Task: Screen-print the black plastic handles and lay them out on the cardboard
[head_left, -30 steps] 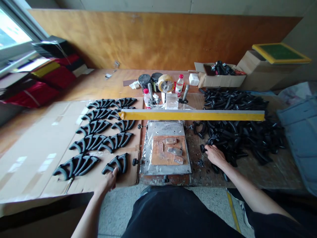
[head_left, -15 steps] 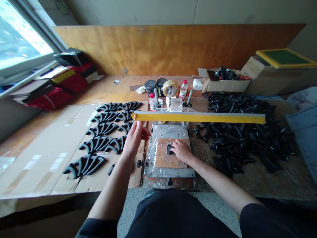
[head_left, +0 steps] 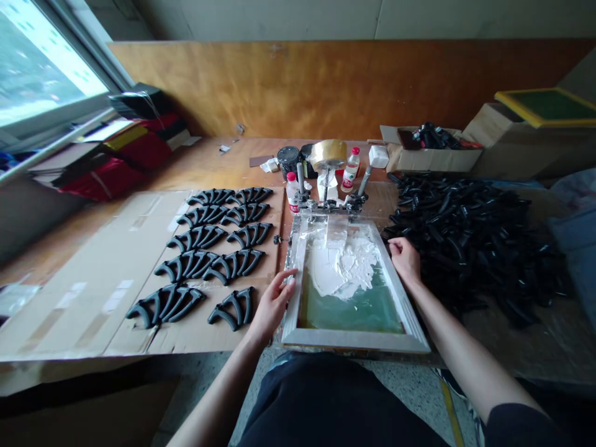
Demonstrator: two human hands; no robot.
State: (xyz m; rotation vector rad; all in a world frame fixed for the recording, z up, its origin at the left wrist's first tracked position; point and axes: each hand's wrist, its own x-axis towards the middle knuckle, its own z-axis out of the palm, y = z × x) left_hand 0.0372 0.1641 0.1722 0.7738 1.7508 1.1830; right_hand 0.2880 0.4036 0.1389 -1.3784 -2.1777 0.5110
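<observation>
A screen-printing frame point(head_left: 298, 292) lies flat in front of me, its green mesh smeared with white ink point(head_left: 342, 267). My left hand point(head_left: 274, 301) rests on the frame's left rail with fingers curled over the edge. My right hand point(head_left: 406, 261) holds the right rail, fingers bent around it. Rows of black curved plastic parts point(head_left: 212, 254) lie on cardboard point(head_left: 84, 292) to the left. A big heap of the same black parts point(head_left: 470, 236) fills the table to the right.
Behind the frame stand its hinge clamps point(head_left: 328, 203), small bottles point(head_left: 352, 169), black ink tins point(head_left: 288, 160) and a tape roll point(head_left: 328, 153). Cardboard boxes point(head_left: 431, 158) and a spare yellow-framed screen point(head_left: 547, 105) sit at the back right. Red and black stacks point(head_left: 123, 149) lie by the window.
The frame, raised edge-on before, has swung down flat over the metal plate. My right hand left a small black part on the plate; both hands went to the frame's side rails.
</observation>
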